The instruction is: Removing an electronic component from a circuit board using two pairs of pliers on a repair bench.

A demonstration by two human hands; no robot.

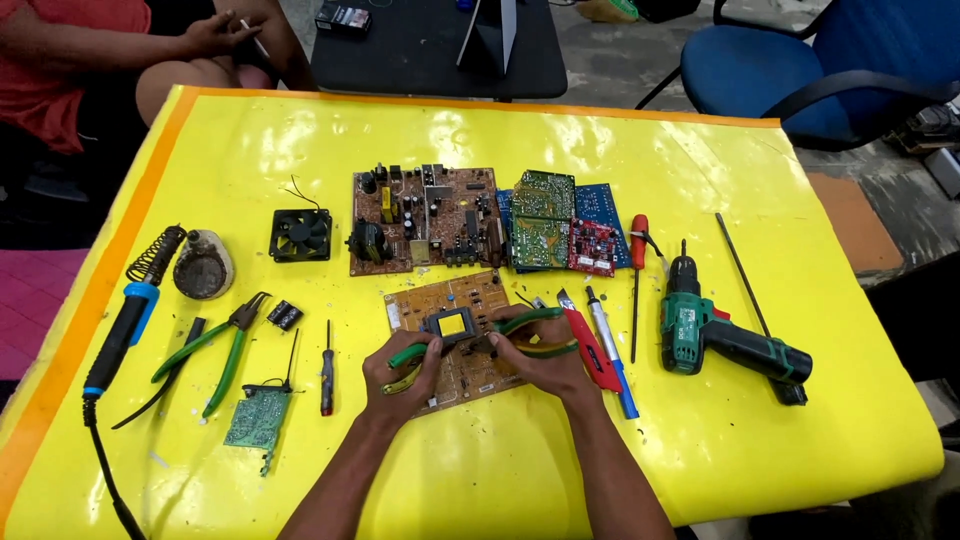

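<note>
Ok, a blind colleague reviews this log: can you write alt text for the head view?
Two bare hands, left hand and right hand, work green-handled pliers over a tan circuit board on a yellow table. Around them lie more boards, a soldering iron and a green drill.

Table: I see a bright yellow glossy cover (700, 170) with an orange border (60, 340) along the left and far edges; it shows glare patches from overhead light.
Beyond the table: a small black table (420, 50) stands at the far side.
Chair: a blue office chair (800, 70) with black armrests sits at my upper right.
Floor: grey, stained concrete (620, 50) at top; a brown mat (850, 225) lies at right.
Left edge: a pink surface (30, 290) shows below a seated person (90, 60) in red.
</note>
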